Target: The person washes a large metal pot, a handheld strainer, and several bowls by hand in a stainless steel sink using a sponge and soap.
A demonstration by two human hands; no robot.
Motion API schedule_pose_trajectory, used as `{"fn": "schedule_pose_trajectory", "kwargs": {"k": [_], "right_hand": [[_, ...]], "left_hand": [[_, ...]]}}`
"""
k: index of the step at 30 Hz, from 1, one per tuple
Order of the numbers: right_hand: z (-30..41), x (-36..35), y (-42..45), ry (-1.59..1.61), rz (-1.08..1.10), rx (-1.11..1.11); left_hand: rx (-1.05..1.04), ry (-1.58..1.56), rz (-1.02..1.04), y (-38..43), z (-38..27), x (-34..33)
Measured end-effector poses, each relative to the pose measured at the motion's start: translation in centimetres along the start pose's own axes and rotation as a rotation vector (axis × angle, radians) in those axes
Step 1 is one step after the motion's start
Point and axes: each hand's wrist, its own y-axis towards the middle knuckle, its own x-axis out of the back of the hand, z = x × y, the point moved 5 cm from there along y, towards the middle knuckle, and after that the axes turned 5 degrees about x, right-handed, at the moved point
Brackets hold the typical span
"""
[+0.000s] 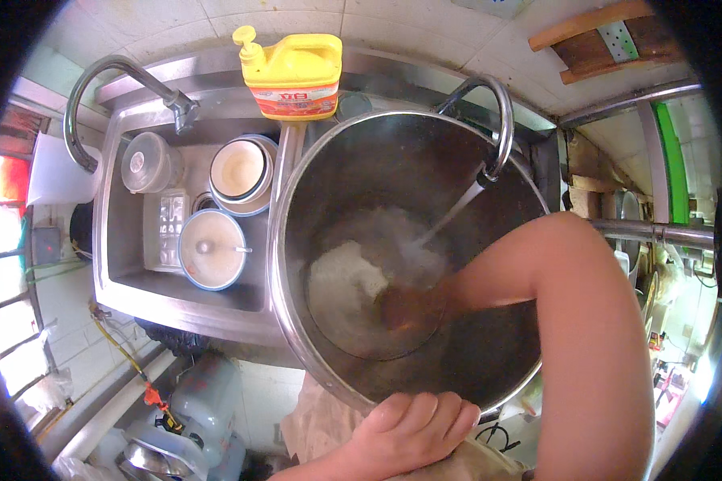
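A large, deep metal pot (361,168) stands before me, its round rim just in front of my body. My left hand (418,424) grips the near rim, fingers curled over the edge. My right arm reaches down into the pot from the right. Deep inside, my right hand (412,305) is blurred by motion and dim, so its fingers and anything in them are unclear. Water (454,213) streams from the right-hand faucet (505,129) into the pot, next to my right hand. Pale water or foam (343,282) lies over part of the bottom.
Left of the pot is a steel sink basin (126,252) holding stacked bowls (237,168), a lidded plastic tub (144,162), a clear plastic tray (171,228) and a bowl of cloudy liquid (212,255). Another faucet (120,63) arches above. A yellow pump jug (295,75) stands behind the sink divider.
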Motion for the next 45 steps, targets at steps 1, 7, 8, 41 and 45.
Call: {"fn": "schedule_pose_trajectory", "kwargs": {"k": [1, 7, 8, 41, 45], "right_hand": [[1.5, -0.6, 1.2, 0.206, -0.188, 0.028], [-7.9, 8.5, 3.2, 0.269, -0.311, -0.259], [-10.7, 9.0, 0.6, 0.293, -0.330, -0.405], [3.7, 8.3, -17.2, 0.677, 0.758, -0.341], [3.7, 21.3, -22.1, 0.032, 0.843, -0.640]], "left_hand": [[-0.026, 0.015, 0.030, 0.4, 0.0, 0.4], [-0.030, 0.047, 0.074, 0.3, -0.1, 0.3], [-0.038, 0.032, 0.044, 0.3, -0.2, 0.4], [0.069, -0.235, 0.012, 0.5, 0.7, 0.1], [-0.049, -0.266, 0.108, 0.6, 1.5, 0.9]]}}
